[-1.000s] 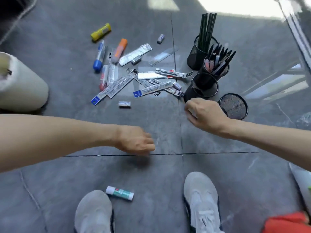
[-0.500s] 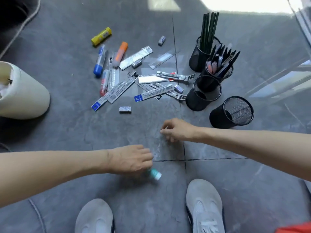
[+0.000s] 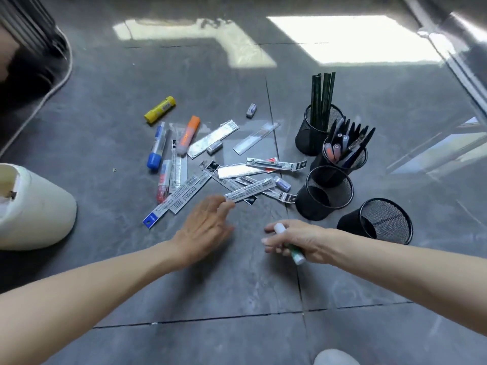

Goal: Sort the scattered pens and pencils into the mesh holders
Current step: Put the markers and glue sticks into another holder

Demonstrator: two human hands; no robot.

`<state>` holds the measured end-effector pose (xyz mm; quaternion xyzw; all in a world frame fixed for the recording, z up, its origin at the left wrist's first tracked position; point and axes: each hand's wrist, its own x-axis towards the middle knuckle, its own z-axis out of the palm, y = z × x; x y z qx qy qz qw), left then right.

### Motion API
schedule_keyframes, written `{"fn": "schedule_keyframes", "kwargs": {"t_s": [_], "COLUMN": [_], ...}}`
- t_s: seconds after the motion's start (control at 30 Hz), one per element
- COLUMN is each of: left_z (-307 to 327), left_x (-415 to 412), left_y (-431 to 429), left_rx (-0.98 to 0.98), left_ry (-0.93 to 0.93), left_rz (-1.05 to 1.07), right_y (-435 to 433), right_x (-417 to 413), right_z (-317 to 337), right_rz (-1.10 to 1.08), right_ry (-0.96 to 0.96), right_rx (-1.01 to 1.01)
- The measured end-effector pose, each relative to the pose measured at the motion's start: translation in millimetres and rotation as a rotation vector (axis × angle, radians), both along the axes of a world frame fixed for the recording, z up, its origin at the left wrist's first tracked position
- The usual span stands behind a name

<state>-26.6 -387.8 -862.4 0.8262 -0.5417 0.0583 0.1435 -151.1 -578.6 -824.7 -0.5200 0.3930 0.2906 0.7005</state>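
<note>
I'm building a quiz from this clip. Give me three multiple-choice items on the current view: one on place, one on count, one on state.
1. Where do the green pencils stand?
A. farthest holder
B. nearest holder
C. floor

2. How many mesh holders are there?
A. two
B. four
C. six

3. What is the right hand doing?
A. lying empty
B. gripping a white-and-green stick
C. lifting a holder

Answers: 1 A, they rise from the farthest holder; 2 B, four black cups stand together; 3 B, its fingers wrap the white-and-green stick.

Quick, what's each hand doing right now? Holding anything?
Left hand: open, fingers spread, holding nothing, fingertips by a packaged refill.
Right hand: closed on a green-and-white glue stick.
</note>
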Motion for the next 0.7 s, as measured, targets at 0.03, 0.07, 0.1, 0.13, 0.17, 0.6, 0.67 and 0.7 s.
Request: {"fn": "schedule_keyframes", "kwargs": {"t_s": [0.03,0.07,0.1,0.13,0.17,0.6,0.67,0.7], "left_z": [-2.9,-5.4,-4.3,-3.6,-2.5,44.9,50.4,50.7], "left_x": [9.0,18.2,24.7,28.5,30.4,2.5,12.0,21.0], "left_y": [8.3,15.9,22.2,27.1,30.7,-64.9,-77.6,-81.7], "left_rx": [0.061,0.120,0.173,0.220,0.266,-0.111,-0.090,-0.099], "left_ry": [0.032,0.058,0.062,0.043,0.015,0.824,0.795,0.769], "left_rz": [0.078,0.111,0.105,0.080,0.053,0.283,0.281,0.316], "right_y": [0.4,1.3,2.2,3.1,4.0,5.2,-2.0,-5.6], "right_x": [3.8,10.4,17.7,24.7,31.1,61.0,63.6,64.5], "right_z": [-0.3,0.6,1.3,2.8,4.6,2.1,3.7,5.0], "right_rz": [-0.017,-0.039,-0.069,-0.112,-0.137,-0.318,-0.387,-0.406], "right_ry": [-0.019,-0.042,-0.057,-0.061,-0.059,-0.192,-0.200,-0.202], "right_rx": [-0.011,-0.010,0.007,0.032,0.054,0.196,0.228,0.235]}}
